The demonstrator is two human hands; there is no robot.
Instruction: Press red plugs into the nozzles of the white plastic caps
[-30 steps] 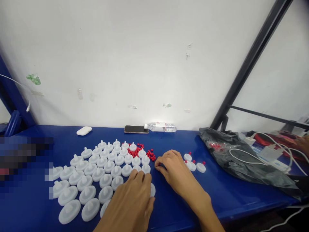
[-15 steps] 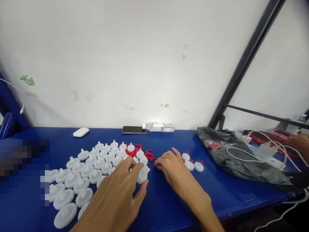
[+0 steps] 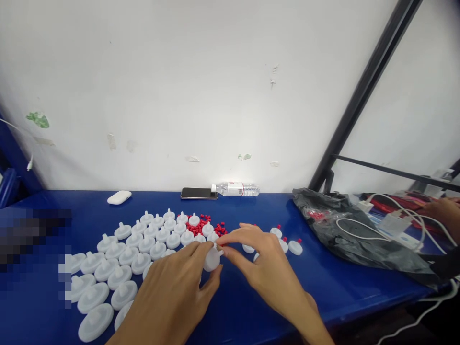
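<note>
My left hand (image 3: 172, 292) grips a white round plastic disc with a stub (image 3: 211, 258), lifted just above the blue table (image 3: 323, 282). My right hand (image 3: 258, 261) pinches thumb and forefinger at the disc's stub, where a small red cap seems to sit; I cannot make it out well. Several more white discs (image 3: 143, 244) lie in rows to the left. A heap of small red caps (image 3: 203, 225) lies behind them. A few discs with red caps fitted (image 3: 291, 246) rest to the right of my right hand.
A phone (image 3: 199, 193), a water bottle lying on its side (image 3: 237, 189) and a white case (image 3: 120, 197) sit along the wall. A black bag with white cables (image 3: 352, 230) lies at right, where another person's hand (image 3: 442, 211) shows. A blurred patch covers the left edge.
My left hand lifted a white disc out of the rows. My right hand came off the table and moved left until its fingertips met the disc.
</note>
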